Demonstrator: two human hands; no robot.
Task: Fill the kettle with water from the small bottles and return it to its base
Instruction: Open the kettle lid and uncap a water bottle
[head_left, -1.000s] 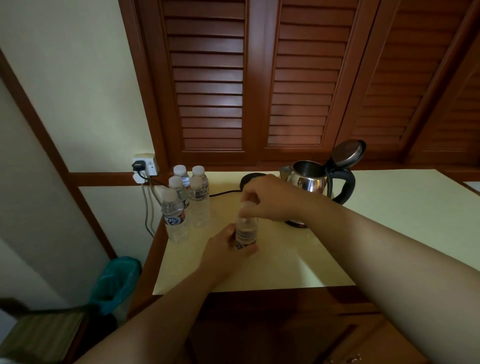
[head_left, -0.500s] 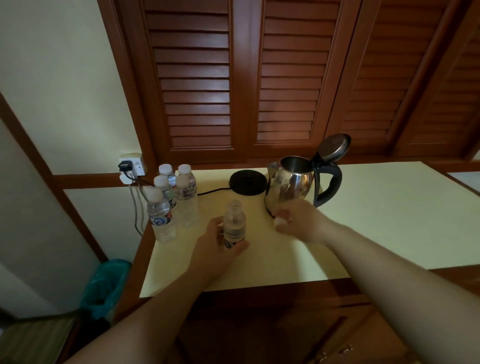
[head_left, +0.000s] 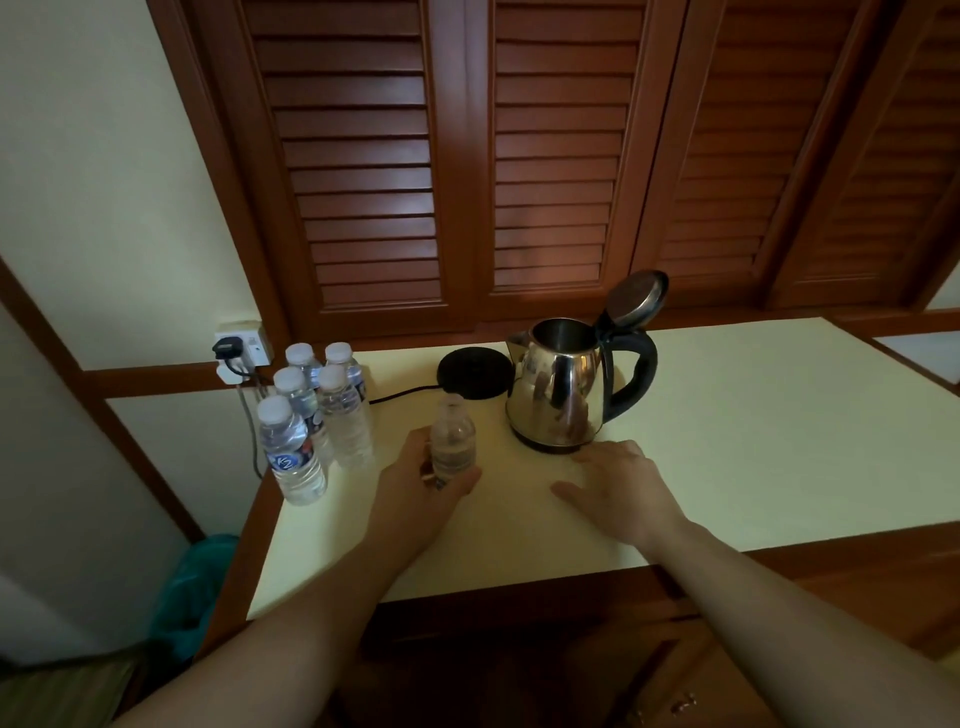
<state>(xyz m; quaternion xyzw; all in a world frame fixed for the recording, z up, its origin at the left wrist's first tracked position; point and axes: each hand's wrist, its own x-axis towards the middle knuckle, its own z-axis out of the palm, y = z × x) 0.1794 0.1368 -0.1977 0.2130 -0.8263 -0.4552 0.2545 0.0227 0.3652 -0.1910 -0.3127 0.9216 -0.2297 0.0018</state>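
Your left hand (head_left: 421, 480) grips the uncapped bottle (head_left: 453, 441), left of the kettle (head_left: 558, 395). Your right hand (head_left: 621, 486) lies flat, fingers relaxed, on the cream table (head_left: 753, 415) before brown shutters (head_left: 545, 156).

Both forearms bare — no sleeves; hands (head_left: 621, 488) ungloved.
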